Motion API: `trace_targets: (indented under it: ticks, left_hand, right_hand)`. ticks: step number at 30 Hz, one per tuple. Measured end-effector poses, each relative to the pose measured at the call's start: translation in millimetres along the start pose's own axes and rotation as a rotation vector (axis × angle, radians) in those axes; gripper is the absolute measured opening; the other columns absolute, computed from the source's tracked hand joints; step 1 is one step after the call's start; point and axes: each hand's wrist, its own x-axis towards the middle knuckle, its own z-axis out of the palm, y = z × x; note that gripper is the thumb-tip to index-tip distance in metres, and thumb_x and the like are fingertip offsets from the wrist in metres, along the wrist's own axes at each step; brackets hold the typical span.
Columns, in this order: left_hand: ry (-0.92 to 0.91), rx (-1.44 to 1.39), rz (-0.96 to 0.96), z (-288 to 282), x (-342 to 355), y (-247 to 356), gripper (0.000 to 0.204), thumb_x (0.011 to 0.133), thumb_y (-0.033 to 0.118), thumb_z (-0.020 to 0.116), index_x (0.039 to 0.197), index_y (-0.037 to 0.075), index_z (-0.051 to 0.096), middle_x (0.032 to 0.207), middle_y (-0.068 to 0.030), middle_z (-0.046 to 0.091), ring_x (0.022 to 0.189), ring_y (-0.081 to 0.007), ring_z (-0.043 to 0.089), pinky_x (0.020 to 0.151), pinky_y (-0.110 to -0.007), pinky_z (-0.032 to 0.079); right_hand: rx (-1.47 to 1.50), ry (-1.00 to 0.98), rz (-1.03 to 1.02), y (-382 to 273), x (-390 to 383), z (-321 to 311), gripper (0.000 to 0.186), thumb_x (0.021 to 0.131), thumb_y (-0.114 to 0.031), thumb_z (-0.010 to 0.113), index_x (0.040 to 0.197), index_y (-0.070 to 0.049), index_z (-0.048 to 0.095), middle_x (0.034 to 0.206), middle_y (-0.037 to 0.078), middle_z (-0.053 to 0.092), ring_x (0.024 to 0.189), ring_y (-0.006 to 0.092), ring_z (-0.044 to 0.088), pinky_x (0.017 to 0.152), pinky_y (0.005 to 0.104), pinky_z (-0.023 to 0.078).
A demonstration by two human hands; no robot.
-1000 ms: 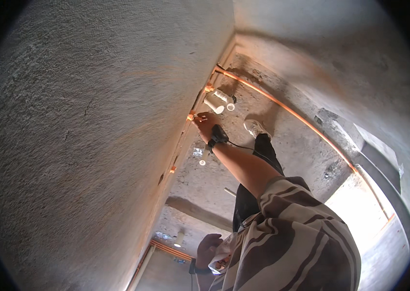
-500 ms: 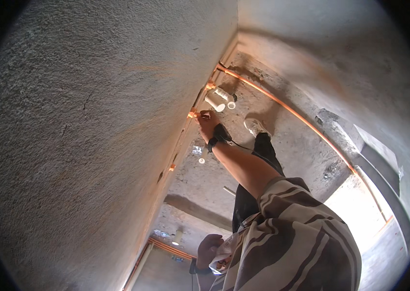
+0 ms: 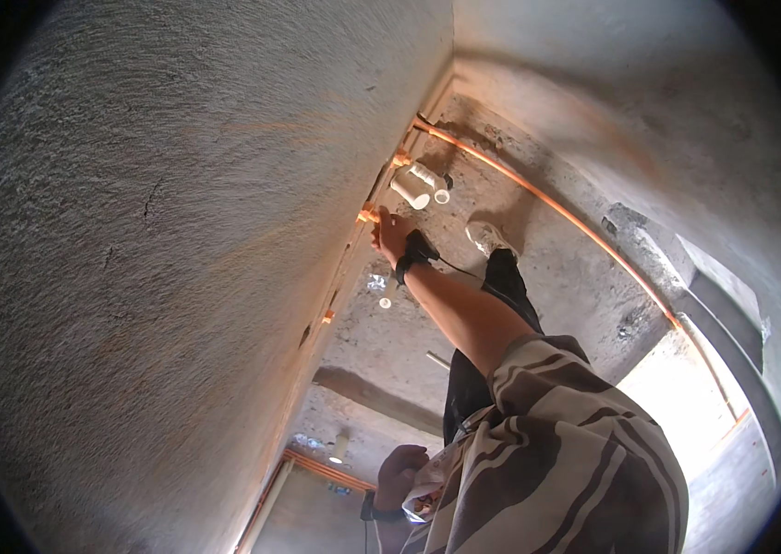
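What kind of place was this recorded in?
Probably an unfinished room under construction: a bare rough-plastered grey wall, a dusty raw concrete floor, and thin orange pipes running along the wall's base, with white plastic pipe fittings lying nearby.

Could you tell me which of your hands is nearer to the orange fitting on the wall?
Left. The left hand touches the orange fitting; the right hand is far below it, at the torso.

1. A loose shirt (image 3: 566, 452) with broad brown and cream stripes, short-sleeved, at 5 o'clock.
2. A black strap (image 3: 411, 254) around the wrist (a thin black cord trails from it).
3. Dark trousers (image 3: 492, 314).
4. A pale, dusty shoe (image 3: 487, 237) near 12 o'clock.
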Motion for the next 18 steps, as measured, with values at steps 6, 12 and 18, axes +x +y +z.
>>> trace_targets:
  ticks: [6,12,18]
  left_hand:
    - [0.029,-0.042,-0.030,-4.1,-4.2,-5.7,0.067,0.084,0.041,0.082,0.130,0.000,0.056,0.114,-0.0096,0.070,0.107,-0.0203,0.067,0.096,-0.036,0.054]
    - [-0.004,0.011,-0.025,-6.4,1.0,-4.8,0.063,0.086,0.040,0.079,0.129,0.000,0.056,0.114,-0.0112,0.070,0.106,-0.0208,0.067,0.097,-0.036,0.054]
    - [0.040,0.088,-0.055,7.4,3.7,8.0,0.085,0.080,0.059,0.081,0.131,-0.003,0.053,0.105,-0.0096,0.068,0.099,-0.0183,0.066,0.088,-0.030,0.053]
  right_hand:
    - [-0.152,0.095,0.052,-9.0,-8.2,1.1,0.042,0.104,-0.046,0.054,0.092,-0.006,0.059,0.073,0.003,0.060,0.054,0.0107,0.058,0.047,0.0265,0.048]
    - [-0.065,-0.066,-0.250,8.9,-5.4,3.0,0.028,0.102,-0.028,0.062,0.107,-0.002,0.053,0.082,0.004,0.062,0.063,0.0094,0.059,0.054,0.0254,0.051]
    - [-0.331,0.096,-0.655,26.3,20.0,-10.4,0.025,0.095,-0.022,0.071,0.109,-0.003,0.061,0.091,0.010,0.073,0.080,0.0194,0.070,0.069,0.0338,0.057]
